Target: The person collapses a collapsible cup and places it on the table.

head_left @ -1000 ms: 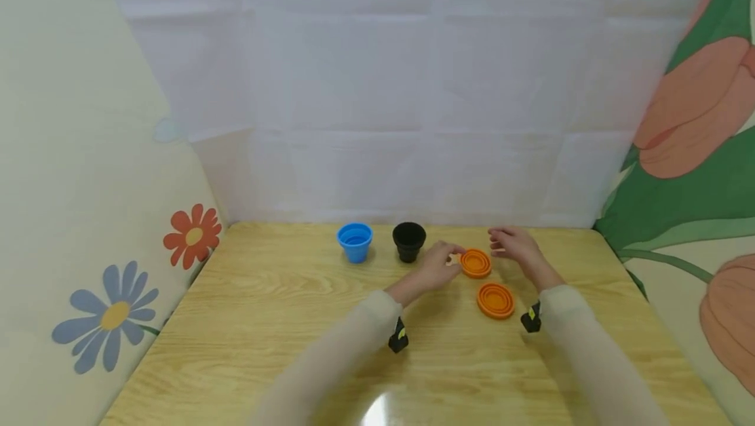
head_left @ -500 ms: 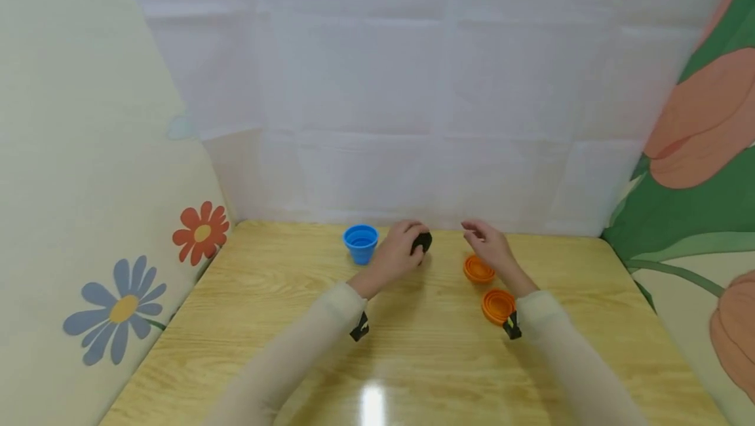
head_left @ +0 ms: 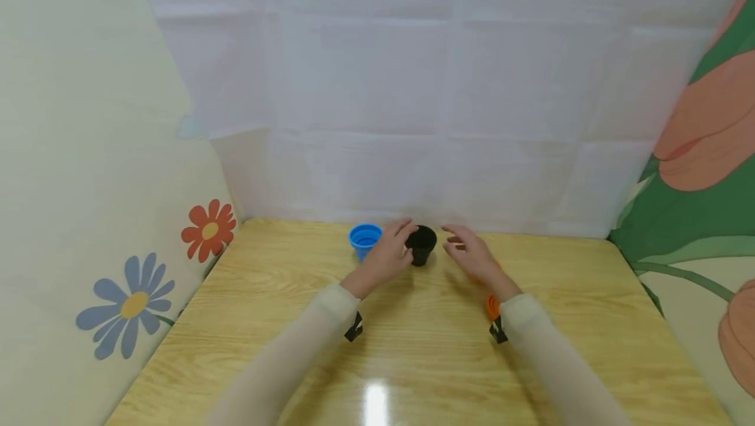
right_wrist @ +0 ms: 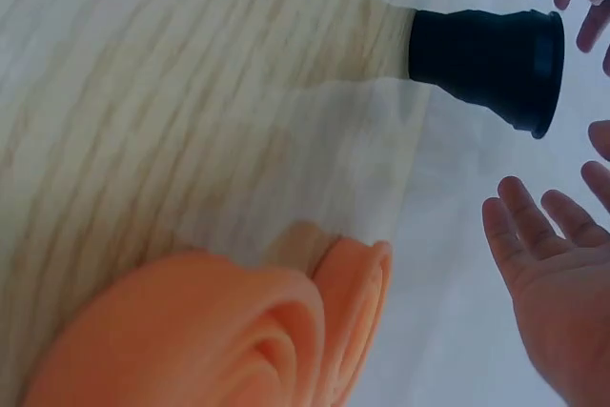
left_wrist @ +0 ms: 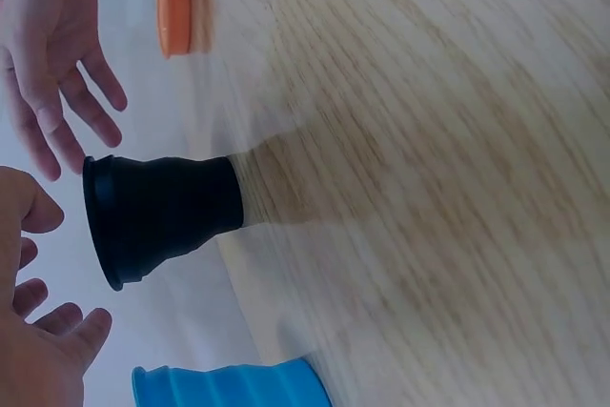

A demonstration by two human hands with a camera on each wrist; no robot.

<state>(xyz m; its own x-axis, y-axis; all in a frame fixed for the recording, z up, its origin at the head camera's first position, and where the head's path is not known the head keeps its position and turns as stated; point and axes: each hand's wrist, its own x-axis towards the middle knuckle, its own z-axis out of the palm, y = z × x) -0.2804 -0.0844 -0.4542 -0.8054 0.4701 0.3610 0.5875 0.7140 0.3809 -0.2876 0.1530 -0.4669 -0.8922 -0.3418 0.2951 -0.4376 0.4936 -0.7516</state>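
Observation:
A black collapsible cup (head_left: 421, 247) stands upright and expanded on the table between my two hands. My left hand (head_left: 385, 258) is just left of its rim with fingers spread and loosely bent; the left wrist view shows a gap between that hand (left_wrist: 48, 331) and the cup (left_wrist: 167, 212). To the right, my right hand (head_left: 474, 257) reaches toward the rim, its fingers loosely extended and holding nothing. Left of the black cup stands an expanded blue collapsible cup (head_left: 364, 236), partly behind my left hand.
Two orange collapsible cups lie folded flat on the wooden table (head_left: 413, 347). One (right_wrist: 191, 340) is close under the right wrist; the other (right_wrist: 356, 312) lies farther back. In the head view my right arm mostly covers them. A white cloth (head_left: 366, 85) hangs behind the table.
My left hand moved from beside the far orange cup to the black cup, held it, then let go. My right hand moved left, from beyond the orange cups toward the black cup.

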